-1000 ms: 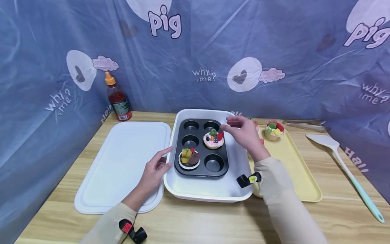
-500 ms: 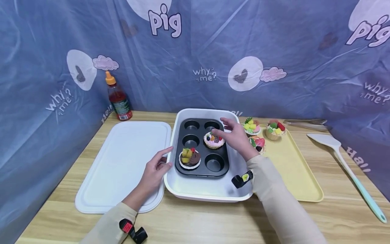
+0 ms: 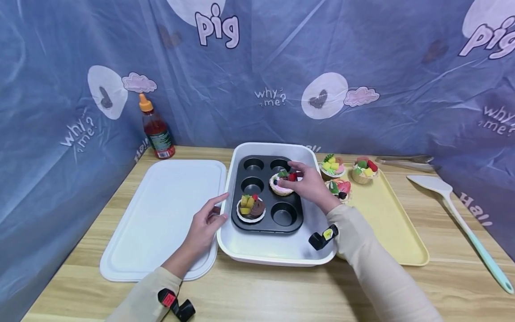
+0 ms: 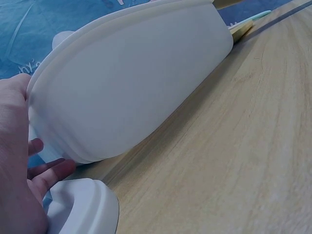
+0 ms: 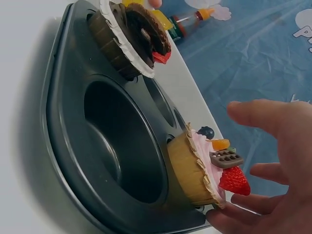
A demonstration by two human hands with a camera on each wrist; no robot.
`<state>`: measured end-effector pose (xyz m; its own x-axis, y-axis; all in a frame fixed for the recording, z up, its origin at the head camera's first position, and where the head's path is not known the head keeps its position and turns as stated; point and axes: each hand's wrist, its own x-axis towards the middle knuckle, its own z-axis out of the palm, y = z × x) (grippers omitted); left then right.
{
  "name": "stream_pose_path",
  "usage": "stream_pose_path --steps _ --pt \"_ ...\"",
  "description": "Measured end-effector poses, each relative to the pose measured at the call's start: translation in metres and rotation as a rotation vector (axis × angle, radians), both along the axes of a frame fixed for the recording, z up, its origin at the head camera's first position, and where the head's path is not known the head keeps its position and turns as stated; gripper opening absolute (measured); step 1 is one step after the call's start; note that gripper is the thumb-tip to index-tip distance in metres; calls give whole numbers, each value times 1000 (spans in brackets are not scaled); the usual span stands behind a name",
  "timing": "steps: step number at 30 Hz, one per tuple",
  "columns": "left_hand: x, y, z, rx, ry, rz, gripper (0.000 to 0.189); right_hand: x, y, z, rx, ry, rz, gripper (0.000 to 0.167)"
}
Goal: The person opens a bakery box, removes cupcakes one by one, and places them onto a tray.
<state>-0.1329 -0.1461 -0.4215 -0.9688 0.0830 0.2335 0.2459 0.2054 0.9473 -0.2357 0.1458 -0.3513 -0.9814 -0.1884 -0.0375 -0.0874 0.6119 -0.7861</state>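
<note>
In the head view my right hand (image 3: 307, 183) is over a fruit tart (image 3: 280, 184) with pink cream, a strawberry and a chocolate piece. The tart sits in a dark muffin tin (image 3: 267, 227). In the right wrist view, lower fingers (image 5: 234, 217) are right at the rim of the tart (image 5: 187, 168), while the thumb stands apart from it. A chocolate tart (image 3: 251, 209) occupies the tin's front left cup. The tin lies in a white tub (image 3: 277, 257). My left hand (image 3: 205, 223) rests against the tub's left rim, fingers spread along its outer wall (image 4: 131, 83).
On the left lies a white lid-like tray (image 3: 161, 214), with a sauce bottle (image 3: 158, 134) behind it. Several more tarts, including a fruit one (image 3: 364, 171), stand on a yellow tray (image 3: 386, 228) at right. Metal tongs (image 3: 406, 162) and a spatula (image 3: 462, 223) lie beyond.
My right hand has moved left and down from the tub's right side to the pink tart, its fingers now around the topping. The left hand has stayed at the rim.
</note>
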Motion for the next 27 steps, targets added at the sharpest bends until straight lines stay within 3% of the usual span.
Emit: stream_pose_path --steps 9,27 --pt "0 0 0 0 -6 1 51 -3 -1 -6 53 31 30 86" --pt "0 0 0 -12 -14 -2 52 -3 0 -9 91 123 55 73"
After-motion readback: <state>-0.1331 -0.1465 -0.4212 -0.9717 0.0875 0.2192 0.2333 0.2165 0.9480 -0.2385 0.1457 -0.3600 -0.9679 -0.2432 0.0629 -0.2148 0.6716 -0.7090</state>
